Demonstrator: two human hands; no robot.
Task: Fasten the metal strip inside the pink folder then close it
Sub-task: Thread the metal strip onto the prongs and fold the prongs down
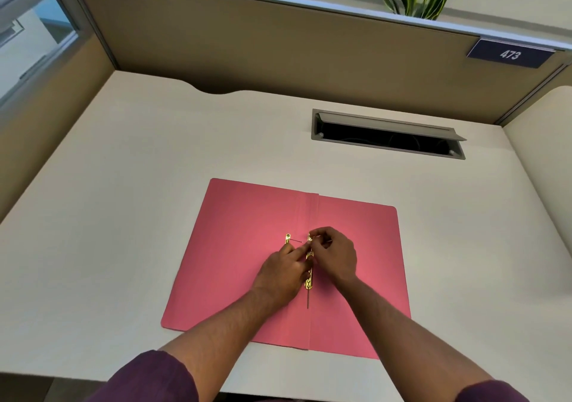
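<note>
The pink folder (247,246) lies open and flat on the desk, its spine crease running toward me. Along the crease sits a gold metal strip (309,282), with a thin prong sticking out at its near end. A second short gold piece (288,238) lies just left of the crease, a thin prong beside it. My left hand (283,273) rests on the strip's middle, fingers pressing at its far end. My right hand (335,254) pinches the strip's far end from the right. Most of the strip is hidden under my hands.
The folder lies on a cream desk (123,216). A grey cable hatch (387,133) with its lid up is set into the desk behind the folder. Brown partition walls (247,45) enclose the desk at the back and sides.
</note>
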